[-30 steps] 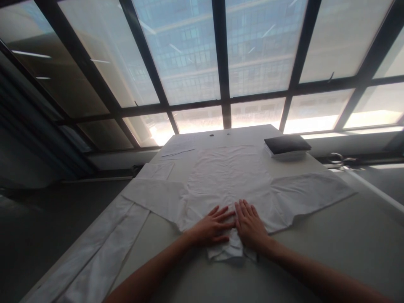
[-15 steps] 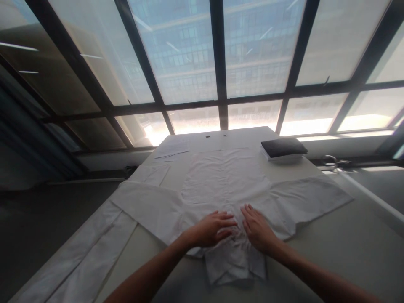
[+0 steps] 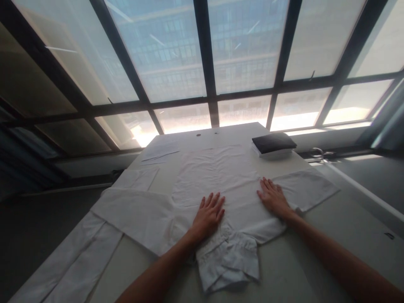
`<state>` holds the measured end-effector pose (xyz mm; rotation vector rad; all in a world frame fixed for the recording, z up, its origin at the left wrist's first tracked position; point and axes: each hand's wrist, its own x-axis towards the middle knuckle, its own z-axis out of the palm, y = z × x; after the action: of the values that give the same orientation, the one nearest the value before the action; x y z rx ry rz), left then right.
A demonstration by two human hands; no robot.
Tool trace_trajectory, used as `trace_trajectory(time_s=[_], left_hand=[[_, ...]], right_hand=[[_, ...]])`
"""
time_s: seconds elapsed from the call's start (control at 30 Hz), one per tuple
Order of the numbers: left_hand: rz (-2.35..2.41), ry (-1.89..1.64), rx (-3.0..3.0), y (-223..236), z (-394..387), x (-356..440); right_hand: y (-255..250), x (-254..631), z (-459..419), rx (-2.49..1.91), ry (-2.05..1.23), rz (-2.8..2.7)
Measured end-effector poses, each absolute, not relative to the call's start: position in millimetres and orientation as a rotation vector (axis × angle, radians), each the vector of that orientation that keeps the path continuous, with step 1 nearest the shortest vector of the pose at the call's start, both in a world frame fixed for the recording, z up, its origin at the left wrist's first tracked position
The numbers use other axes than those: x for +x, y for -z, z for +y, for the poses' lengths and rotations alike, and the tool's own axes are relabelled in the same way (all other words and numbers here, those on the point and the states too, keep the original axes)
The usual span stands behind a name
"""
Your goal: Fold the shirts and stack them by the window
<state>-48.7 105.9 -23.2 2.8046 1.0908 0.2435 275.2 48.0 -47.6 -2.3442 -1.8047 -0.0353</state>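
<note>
A white garment (image 3: pixel 217 172) lies spread on the white table, its two sleeves reaching out to the left and right. Its gathered, folded end (image 3: pixel 230 261) points toward me and looks like a collar or hood. My left hand (image 3: pixel 208 213) rests flat on the cloth just above that end, fingers spread. Farther right, my right hand (image 3: pixel 273 197) presses flat where the right sleeve (image 3: pixel 309 187) joins the body, fingers stretched out. Neither hand grips anything. Fine wrinkles run down the garment's middle.
Toward the back right of the table (image 3: pixel 284 269) sits a dark-covered stack (image 3: pixel 274 144). Papers (image 3: pixel 162 151) lie at the back left. More white fabric (image 3: pixel 72 256) hugs the left edge. Beyond the right side are a white bar (image 3: pixel 362 185) and a metal ring (image 3: pixel 318 152). Windows stand behind.
My hands have parted from close together near the gathered end. The right slid outward to the right sleeve; the left moved slightly forward. The gathered end now lies more exposed, and the view has shifted right.
</note>
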Motion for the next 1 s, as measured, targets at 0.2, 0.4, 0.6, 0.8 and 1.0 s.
trace_trajectory(time_s=[0.2,0.4,0.6,0.8,1.0], left_hand=[[1.127,-0.234,2.776,23.4,105.8,-46.1],[1.135,-0.210,2.755,21.8,104.5,-45.4],[1.131,-0.255,2.777,23.1,104.3,-45.5],[1.125,-0.265,2.782,25.3,105.3,-47.7],[1.123,-0.247,2.770,25.3,106.4,-46.8]], right_hand=[[56.9,342.2,41.4,-2.491,0.095,-1.686],[39.0,294.5,50.6,-2.461,0.186,-1.536],[27.3,148.0,64.0,-2.035,-0.131,-1.999],[33.1,138.8,58.6,-1.968,-0.169,-2.070],[38.2,221.7,29.8,-2.190,-0.005,-1.909]])
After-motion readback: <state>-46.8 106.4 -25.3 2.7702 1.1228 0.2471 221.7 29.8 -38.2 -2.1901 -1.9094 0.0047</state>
